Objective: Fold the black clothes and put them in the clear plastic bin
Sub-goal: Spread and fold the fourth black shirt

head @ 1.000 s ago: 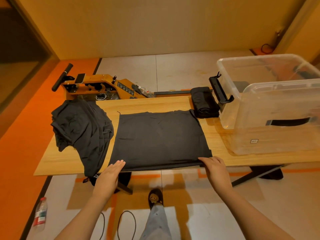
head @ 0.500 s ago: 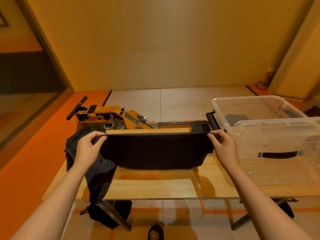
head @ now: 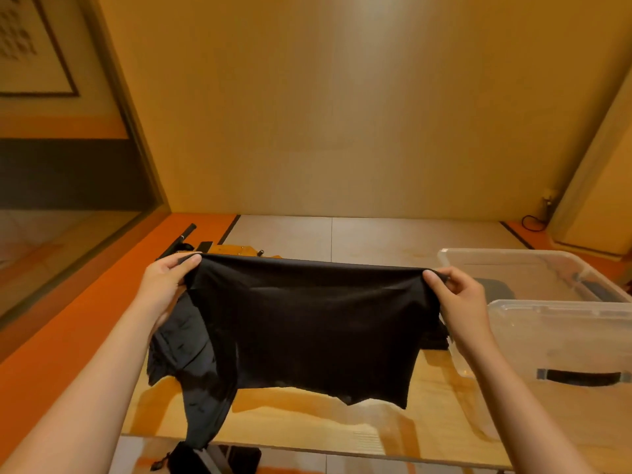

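black garment [head: 314, 326] aloft, top corners pinched by left hand [head: 164, 285] and right hand [head: 460, 299]

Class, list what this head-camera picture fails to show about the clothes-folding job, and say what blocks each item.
- Tabletop middle and orange machine: behind the held black cloth.
- Clear bin: right side cut by the frame edge; its contents are dim shapes.
- Crumpled black garment: partly behind the cloth and left hand.
- Right hand grip: fingertips buried in fabric.

A garment [head: 307, 330] hangs mid-frame over the counter [head: 307, 425]. A clothes heap [head: 184, 350] lies lower left behind it; the bin [head: 561, 336] sits at right.
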